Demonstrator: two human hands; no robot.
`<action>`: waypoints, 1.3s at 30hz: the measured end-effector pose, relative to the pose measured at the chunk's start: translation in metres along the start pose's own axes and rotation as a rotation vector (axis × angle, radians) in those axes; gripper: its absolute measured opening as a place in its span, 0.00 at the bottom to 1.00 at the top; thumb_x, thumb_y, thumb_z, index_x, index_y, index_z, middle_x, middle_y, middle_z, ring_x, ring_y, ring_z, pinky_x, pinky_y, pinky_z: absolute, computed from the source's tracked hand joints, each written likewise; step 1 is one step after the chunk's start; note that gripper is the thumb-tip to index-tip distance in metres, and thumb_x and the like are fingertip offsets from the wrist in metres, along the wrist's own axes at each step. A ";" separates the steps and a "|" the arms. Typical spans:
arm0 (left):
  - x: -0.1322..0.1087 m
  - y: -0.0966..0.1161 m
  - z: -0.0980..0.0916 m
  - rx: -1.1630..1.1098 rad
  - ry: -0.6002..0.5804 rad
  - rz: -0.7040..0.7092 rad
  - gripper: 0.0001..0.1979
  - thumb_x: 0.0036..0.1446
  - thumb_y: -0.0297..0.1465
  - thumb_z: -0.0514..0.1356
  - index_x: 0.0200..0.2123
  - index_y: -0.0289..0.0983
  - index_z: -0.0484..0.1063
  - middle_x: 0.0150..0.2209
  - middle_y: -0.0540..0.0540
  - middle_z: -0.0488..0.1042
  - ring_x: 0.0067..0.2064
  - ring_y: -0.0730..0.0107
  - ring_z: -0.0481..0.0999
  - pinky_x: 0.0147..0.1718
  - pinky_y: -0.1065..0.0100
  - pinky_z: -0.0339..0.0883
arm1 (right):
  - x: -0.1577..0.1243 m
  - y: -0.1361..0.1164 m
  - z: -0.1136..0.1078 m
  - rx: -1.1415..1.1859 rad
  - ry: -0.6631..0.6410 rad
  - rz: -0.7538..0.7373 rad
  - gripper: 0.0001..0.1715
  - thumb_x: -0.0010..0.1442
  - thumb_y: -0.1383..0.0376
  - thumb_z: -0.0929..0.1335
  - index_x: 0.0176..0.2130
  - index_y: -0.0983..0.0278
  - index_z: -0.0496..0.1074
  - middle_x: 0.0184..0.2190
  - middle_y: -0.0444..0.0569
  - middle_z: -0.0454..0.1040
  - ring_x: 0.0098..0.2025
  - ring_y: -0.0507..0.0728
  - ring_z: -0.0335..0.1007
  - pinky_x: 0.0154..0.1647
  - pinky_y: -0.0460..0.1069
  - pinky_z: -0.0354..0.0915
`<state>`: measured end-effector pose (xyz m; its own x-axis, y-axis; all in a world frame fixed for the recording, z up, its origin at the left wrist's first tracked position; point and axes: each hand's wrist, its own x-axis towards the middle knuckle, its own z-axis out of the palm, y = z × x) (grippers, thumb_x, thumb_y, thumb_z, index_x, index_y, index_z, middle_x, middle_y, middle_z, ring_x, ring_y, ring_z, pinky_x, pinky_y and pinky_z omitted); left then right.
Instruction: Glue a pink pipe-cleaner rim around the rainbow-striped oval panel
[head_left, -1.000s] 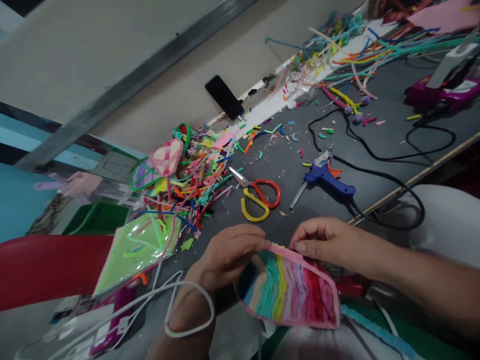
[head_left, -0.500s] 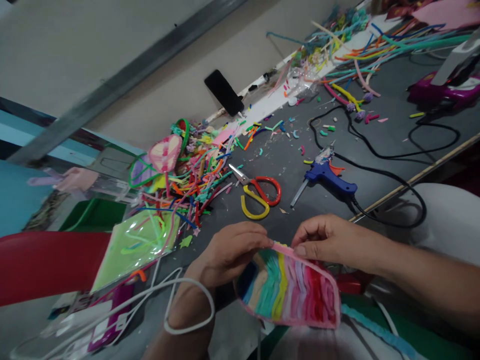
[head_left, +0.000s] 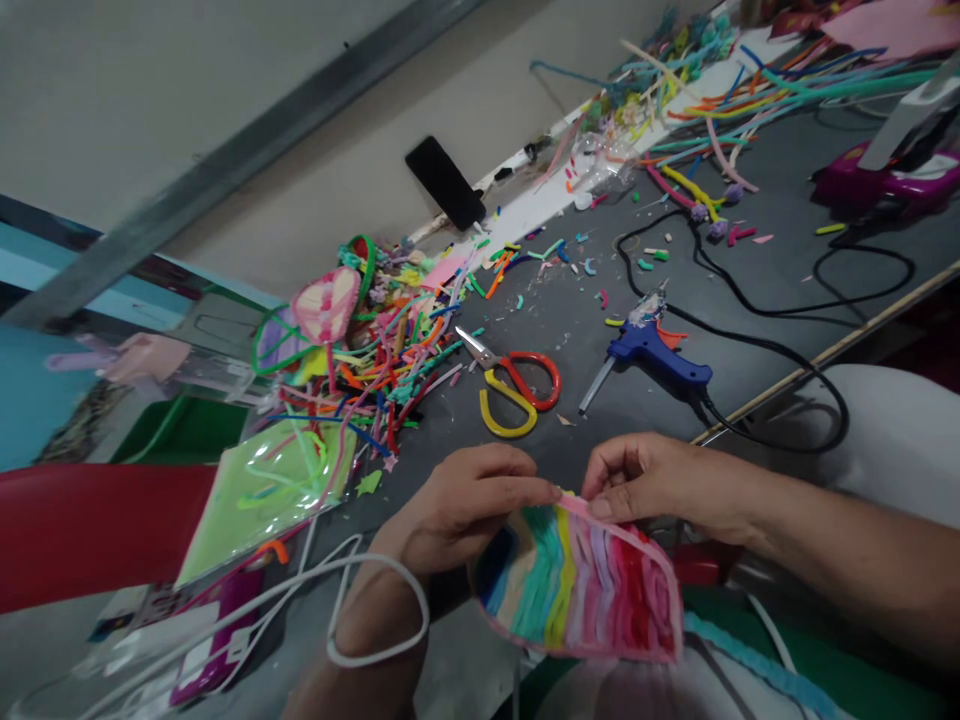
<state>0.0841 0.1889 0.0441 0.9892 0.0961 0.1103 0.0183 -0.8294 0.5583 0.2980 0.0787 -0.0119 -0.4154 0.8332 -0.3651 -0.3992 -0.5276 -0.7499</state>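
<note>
both left hand (head_left: 469, 500) and right hand (head_left: 660, 485) pinch the striped piece (head_left: 581, 585); purple device's (head_left: 855, 185) white patch (head_left: 937, 167) is illegible.

No text, label, brand or number can be read. The black face of the phone (head_left: 445, 183), at the tabletop's (head_left: 795, 195) far edge, shows no legible characters. Any print on the blue glue gun (head_left: 660, 358), near the near edge, is too small to make out, as is any on the scissors (head_left: 491, 372) to its left. The white parts of two purple devices, one toward the tabletop's right end (head_left: 900, 185) and another purple device (head_left: 225, 625) toward its left edge, are too blurred to read.
</note>
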 end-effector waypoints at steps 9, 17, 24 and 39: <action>0.000 -0.001 -0.001 -0.056 0.001 0.005 0.15 0.65 0.27 0.47 0.47 0.34 0.72 0.37 0.40 0.72 0.37 0.68 0.74 0.36 0.72 0.67 | -0.002 -0.005 -0.003 0.003 -0.037 0.056 0.17 0.50 0.56 0.74 0.28 0.67 0.71 0.21 0.40 0.67 0.20 0.44 0.58 0.18 0.40 0.48; -0.001 -0.004 0.000 -0.049 0.011 0.024 0.16 0.65 0.29 0.47 0.47 0.35 0.72 0.37 0.39 0.72 0.37 0.68 0.74 0.36 0.72 0.67 | -0.001 -0.002 -0.005 0.010 -0.038 0.051 0.15 0.45 0.62 0.77 0.31 0.67 0.74 0.24 0.41 0.72 0.24 0.45 0.64 0.22 0.40 0.54; 0.001 -0.004 0.001 -0.064 0.018 0.024 0.15 0.64 0.28 0.48 0.47 0.34 0.72 0.37 0.40 0.72 0.36 0.69 0.73 0.35 0.72 0.68 | 0.000 -0.003 -0.008 0.002 -0.060 0.032 0.13 0.46 0.62 0.76 0.30 0.68 0.75 0.22 0.41 0.72 0.22 0.44 0.63 0.21 0.40 0.54; 0.001 0.000 -0.003 -0.108 -0.052 -0.041 0.15 0.65 0.29 0.50 0.47 0.34 0.74 0.37 0.39 0.74 0.37 0.68 0.75 0.36 0.73 0.69 | 0.002 -0.001 -0.006 -0.022 -0.021 0.050 0.11 0.42 0.66 0.76 0.29 0.67 0.76 0.23 0.41 0.74 0.23 0.45 0.66 0.24 0.40 0.60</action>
<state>0.0842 0.1910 0.0464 0.9943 0.0974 0.0441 0.0459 -0.7608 0.6473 0.3024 0.0818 -0.0152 -0.4513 0.8021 -0.3911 -0.3598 -0.5646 -0.7428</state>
